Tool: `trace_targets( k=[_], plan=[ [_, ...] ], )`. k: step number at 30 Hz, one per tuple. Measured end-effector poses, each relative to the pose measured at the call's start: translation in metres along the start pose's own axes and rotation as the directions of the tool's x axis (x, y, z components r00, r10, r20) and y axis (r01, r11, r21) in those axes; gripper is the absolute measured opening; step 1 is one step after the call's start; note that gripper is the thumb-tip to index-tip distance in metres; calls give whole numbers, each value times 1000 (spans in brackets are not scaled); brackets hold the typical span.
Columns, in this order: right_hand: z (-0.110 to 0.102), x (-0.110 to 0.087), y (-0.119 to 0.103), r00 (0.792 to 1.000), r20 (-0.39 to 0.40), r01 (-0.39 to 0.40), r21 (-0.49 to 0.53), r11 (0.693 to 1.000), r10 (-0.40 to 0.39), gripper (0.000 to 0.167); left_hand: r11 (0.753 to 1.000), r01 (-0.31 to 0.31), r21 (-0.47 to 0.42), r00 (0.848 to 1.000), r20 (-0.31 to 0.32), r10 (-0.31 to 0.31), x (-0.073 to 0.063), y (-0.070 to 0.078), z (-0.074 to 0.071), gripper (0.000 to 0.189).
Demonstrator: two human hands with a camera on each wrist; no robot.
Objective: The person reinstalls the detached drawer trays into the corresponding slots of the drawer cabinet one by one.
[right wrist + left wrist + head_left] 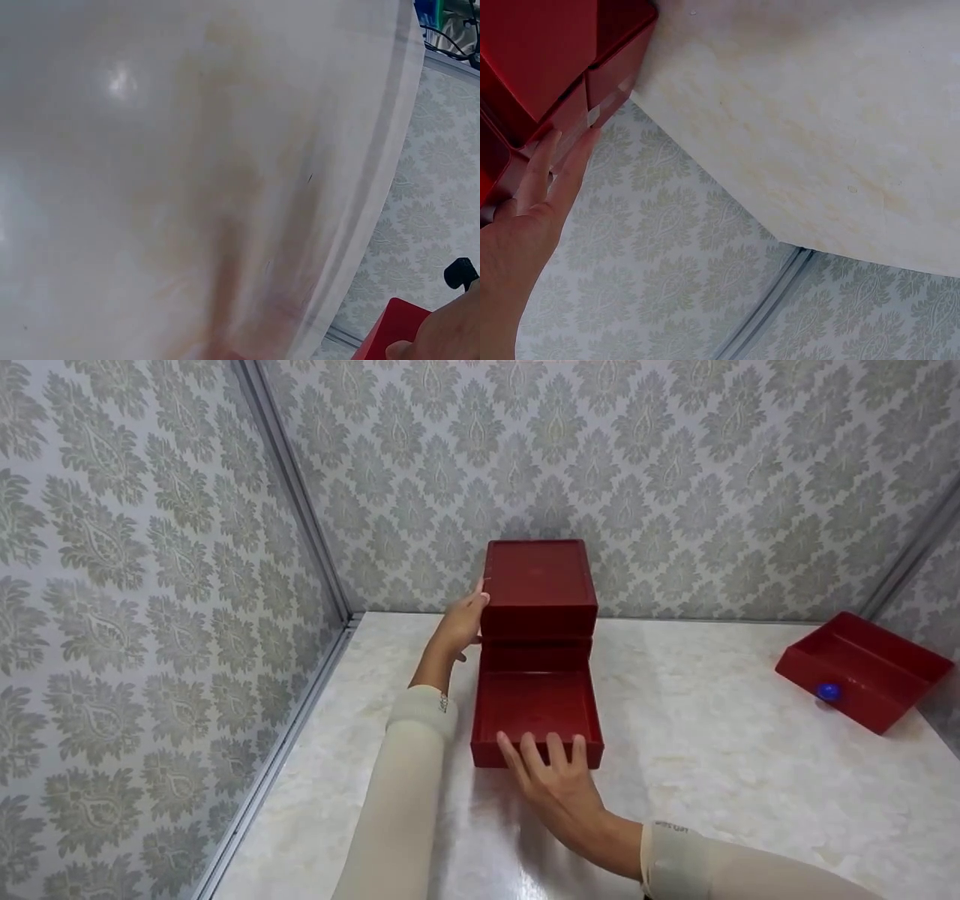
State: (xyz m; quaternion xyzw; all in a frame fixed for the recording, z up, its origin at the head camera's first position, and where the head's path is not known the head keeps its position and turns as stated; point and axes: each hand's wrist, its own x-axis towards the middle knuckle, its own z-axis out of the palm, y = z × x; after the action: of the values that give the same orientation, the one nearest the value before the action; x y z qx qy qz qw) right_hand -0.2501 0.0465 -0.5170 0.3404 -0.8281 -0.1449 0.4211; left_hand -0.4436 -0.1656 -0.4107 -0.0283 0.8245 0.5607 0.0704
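Note:
A dark red drawer box point(538, 574) stands against the back wall. Its lower drawer point(536, 705) is pulled out toward me, with no contents visible inside. My left hand point(461, 624) rests against the box's left side; in the left wrist view the fingers point(574, 161) lie nearly straight along that side. My right hand point(559, 787) touches the front wall of the drawer, its fingers spread and mostly straight with the tips at the rim. Its thumb is hidden in the head view. The right wrist view catches only part of this hand point(454, 330) beside a red corner.
Another red drawer point(862, 675) with a round blue knob point(828, 692) sits apart at the right, near the side wall. The marbled white tabletop point(697, 780) lies between. Patterned panels point(420, 472) enclose the back and sides, with a metal rail point(292, 495) in the left corner.

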Motion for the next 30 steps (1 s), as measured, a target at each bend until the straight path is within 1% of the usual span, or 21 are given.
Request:
trace_targets(
  k=[4,8,15,17,21,23,27,30],
  plan=[
    [0,3,2,1000,-5,-1,-7,1000,1,57,1000,7,1,1000,-4,-7,0,1,0,57],
    [4,7,5,1000,4,-15,-21,1000,15,57,1000,3,4,1000,1,-3,1,1,0,57],
    [20,12,10,999,8,-41,-41,998,41,60,1000,-8,8,1000,-5,8,1,0,0,56],
    [24,13,10,999,36,-37,-47,998,39,66,1000,-4,4,1000,-7,4,1,0,1,56],
    [29,11,12,996,86,-15,-34,999,18,85,1000,-1,-9,1000,-8,1,-1,1,2,57],
    [30,10,13,996,89,-2,-24,1000,4,91,1000,-1,-13,1000,-9,1,-1,1,2,58],
    [25,5,16,998,54,27,-13,1000,-26,87,1000,1,-16,1000,-12,-1,-2,1,2,59],
    [15,-6,14,997,37,70,-2,998,-70,77,1000,4,-14,1000,-13,-4,-2,1,1,59]
  ],
)
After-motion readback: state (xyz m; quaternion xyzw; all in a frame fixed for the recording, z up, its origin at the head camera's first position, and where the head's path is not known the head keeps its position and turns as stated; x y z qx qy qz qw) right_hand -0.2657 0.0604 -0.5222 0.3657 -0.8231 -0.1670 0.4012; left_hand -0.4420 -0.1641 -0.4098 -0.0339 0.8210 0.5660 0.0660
